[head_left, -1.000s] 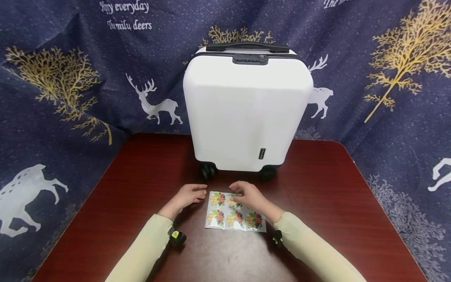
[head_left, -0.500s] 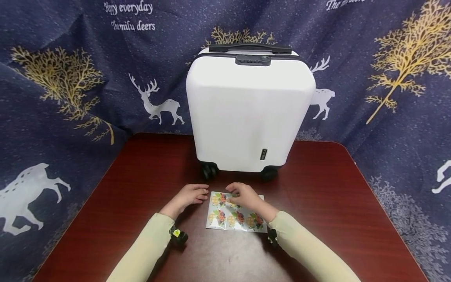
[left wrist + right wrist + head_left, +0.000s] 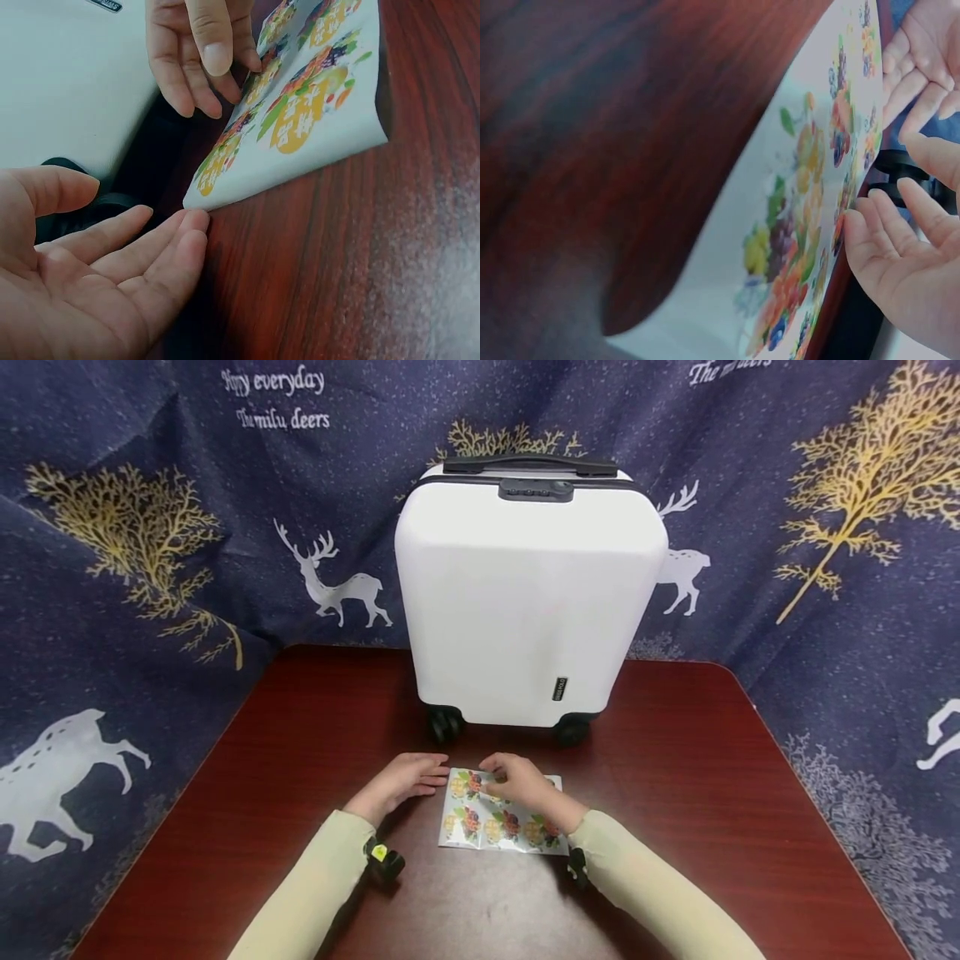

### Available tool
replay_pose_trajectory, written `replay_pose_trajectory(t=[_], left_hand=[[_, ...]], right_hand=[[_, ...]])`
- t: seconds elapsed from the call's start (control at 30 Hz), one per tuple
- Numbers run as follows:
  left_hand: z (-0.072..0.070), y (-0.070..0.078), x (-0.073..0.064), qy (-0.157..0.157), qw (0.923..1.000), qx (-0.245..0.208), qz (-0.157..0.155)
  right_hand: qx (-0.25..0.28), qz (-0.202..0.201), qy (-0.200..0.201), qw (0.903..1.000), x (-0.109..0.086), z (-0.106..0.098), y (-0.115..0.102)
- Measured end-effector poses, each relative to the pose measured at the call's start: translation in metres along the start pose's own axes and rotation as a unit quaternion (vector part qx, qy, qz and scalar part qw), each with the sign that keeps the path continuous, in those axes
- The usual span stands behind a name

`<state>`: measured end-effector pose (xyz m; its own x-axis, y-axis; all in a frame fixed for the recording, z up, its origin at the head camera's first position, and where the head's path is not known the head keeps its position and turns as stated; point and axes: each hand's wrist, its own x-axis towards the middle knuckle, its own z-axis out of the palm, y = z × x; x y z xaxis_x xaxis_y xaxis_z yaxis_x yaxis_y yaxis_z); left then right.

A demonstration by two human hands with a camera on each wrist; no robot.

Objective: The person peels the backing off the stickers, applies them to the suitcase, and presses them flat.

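Observation:
A white sheet of fruit-print stickers (image 3: 502, 828), with several colourful fruit clusters on it, lies on the table; the wrist views show its edges lifting a little. My left hand (image 3: 407, 779) is at the sheet's far left corner, fingers extended and loosely bent; in the left wrist view its fingertips (image 3: 193, 225) are at that corner, touching or almost so. Over the sheet's far edge is my right hand (image 3: 522, 783), fingers relaxed and thumb apart, covering part of the upper row. Its fingertips (image 3: 853, 219) are close to the sheet in the right wrist view; contact is unclear.
A white suitcase (image 3: 528, 610) with black wheels stands upright on the dark red table (image 3: 675, 793), just beyond the hands. Behind it hangs a navy cloth (image 3: 330, 510) printed with deer and golden trees. Black wrist cameras sit at both cuffs.
My left hand has edged right toward the sheet's corner. The right hand has shifted slightly left over the sheet. The sheet and suitcase stay in place; the head view has moved slightly.

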<state>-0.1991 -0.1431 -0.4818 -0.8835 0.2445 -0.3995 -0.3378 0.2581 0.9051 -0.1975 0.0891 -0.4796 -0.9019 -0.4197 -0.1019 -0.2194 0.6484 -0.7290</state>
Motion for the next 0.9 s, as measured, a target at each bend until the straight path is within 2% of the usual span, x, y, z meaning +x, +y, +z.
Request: replay_pose_trajectory(t=[0.1, 0.2, 0.33, 0.5, 0.9], left_hand=[[0.001, 0.002, 0.000, -0.005, 1.0000, -0.004, 0.005], [0.004, 0.003, 0.001, -0.002, 0.9996, -0.029, 0.003], [0.008, -0.001, 0.002, 0.018, 0.9975, -0.068, -0.008], [0.011, -0.007, 0.005, 0.041, 0.9952, -0.089, -0.011], [0.013, -0.006, 0.015, 0.045, 0.9959, -0.074, -0.027]], right_hand=[[0.004, 0.002, 0.004, 1.0000, -0.001, 0.000, 0.000], [0.011, 0.002, 0.008, 0.9999, -0.001, 0.000, 0.000], [0.013, -0.002, 0.010, 0.9999, -0.001, 0.001, 0.000], [0.004, -0.009, 0.008, 0.9999, -0.001, 0.001, 0.000], [0.021, -0.009, 0.043, 0.9988, 0.001, -0.006, -0.002]])
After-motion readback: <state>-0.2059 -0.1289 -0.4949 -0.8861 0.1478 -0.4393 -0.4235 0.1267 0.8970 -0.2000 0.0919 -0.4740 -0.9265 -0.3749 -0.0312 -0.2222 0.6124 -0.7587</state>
